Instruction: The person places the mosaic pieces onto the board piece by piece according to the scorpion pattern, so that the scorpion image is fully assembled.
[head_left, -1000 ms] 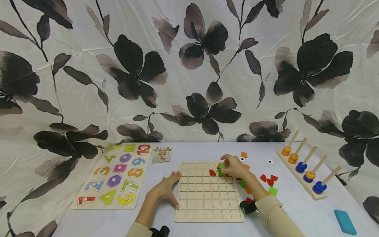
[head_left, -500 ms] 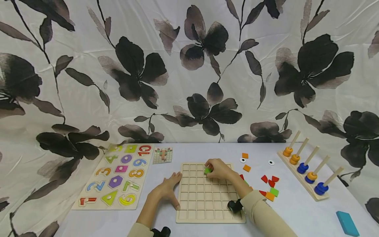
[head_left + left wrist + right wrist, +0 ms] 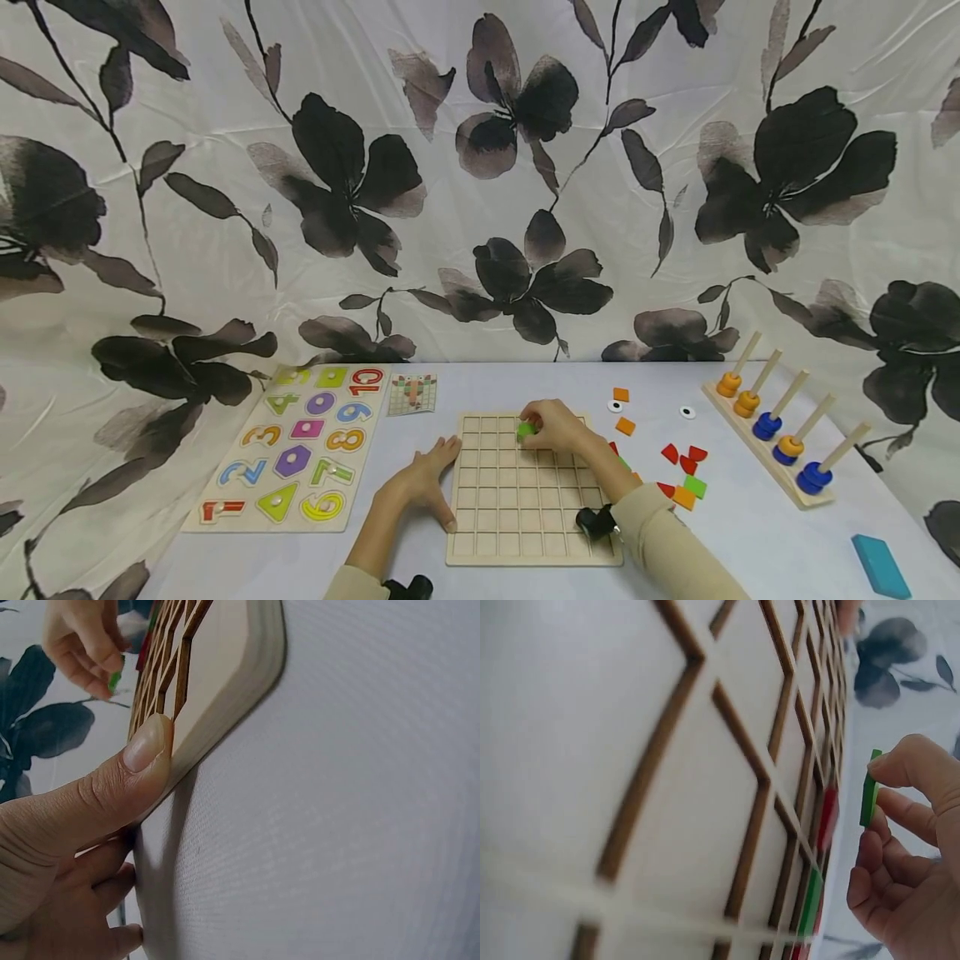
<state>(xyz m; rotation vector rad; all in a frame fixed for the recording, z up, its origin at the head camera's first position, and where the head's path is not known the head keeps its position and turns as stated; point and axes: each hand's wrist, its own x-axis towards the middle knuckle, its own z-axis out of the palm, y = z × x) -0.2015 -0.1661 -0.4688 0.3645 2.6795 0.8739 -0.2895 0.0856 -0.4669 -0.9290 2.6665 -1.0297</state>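
A wooden grid board (image 3: pixel 517 521) lies on the table in front of me. My right hand (image 3: pixel 555 429) pinches a green square tile (image 3: pixel 870 791) between thumb and fingers, just above the board's far rows. In the right wrist view, a red piece (image 3: pixel 827 817) and another green tile (image 3: pixel 810 904) sit in the grid; the right hand hides them from the head view. My left hand (image 3: pixel 426 477) lies spread along the board's left edge. In the left wrist view its thumb (image 3: pixel 146 750) presses that edge, while the other fingers are partly hidden.
A number puzzle board (image 3: pixel 288 454) lies left, beside a small pattern card (image 3: pixel 412 393). Loose red pieces (image 3: pixel 688 464), orange squares (image 3: pixel 625 426) and white discs (image 3: pixel 687 412) lie right. Farther right stand a peg rack (image 3: pixel 765 446) with rings and a blue block (image 3: pixel 881 566).
My right hand has moved left across the board's far rows with the green tile, then stayed nearly still over the last half second. The left hand keeps its place.
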